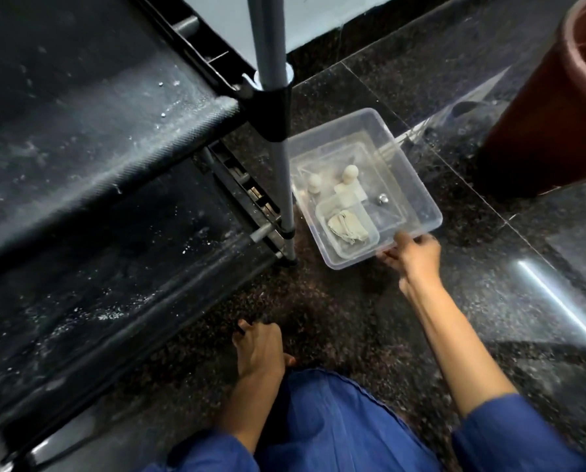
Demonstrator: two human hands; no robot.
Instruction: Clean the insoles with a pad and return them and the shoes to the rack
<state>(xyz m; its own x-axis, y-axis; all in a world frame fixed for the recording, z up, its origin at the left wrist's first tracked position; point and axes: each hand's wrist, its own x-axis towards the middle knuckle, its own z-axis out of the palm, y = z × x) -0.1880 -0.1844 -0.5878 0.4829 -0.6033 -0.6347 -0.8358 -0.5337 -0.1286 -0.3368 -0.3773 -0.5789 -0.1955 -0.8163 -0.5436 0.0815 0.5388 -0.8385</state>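
A clear plastic tub (417, 185) stands on the dark floor beside the rack's grey pole (278, 137). Inside it a smaller clear container holds a crumpled grey-white pad (347, 228), with two white bottles (347, 180) and a small metal ball behind it. My right hand (416, 257) grips the tub's near rim. My left hand (259, 349) rests on the floor near the rack's lower front edge, its fingers curled with nothing seen in them. The rack's black fabric shelves (90, 137) are dusty. No shoes or insoles are in view.
A large brown bucket (550, 107) stands on the floor at the upper right, beyond the tub. A pale wall runs behind the rack. My blue clothing fills the bottom of the view. The polished dark stone floor reflects a bright strip of light at the right.
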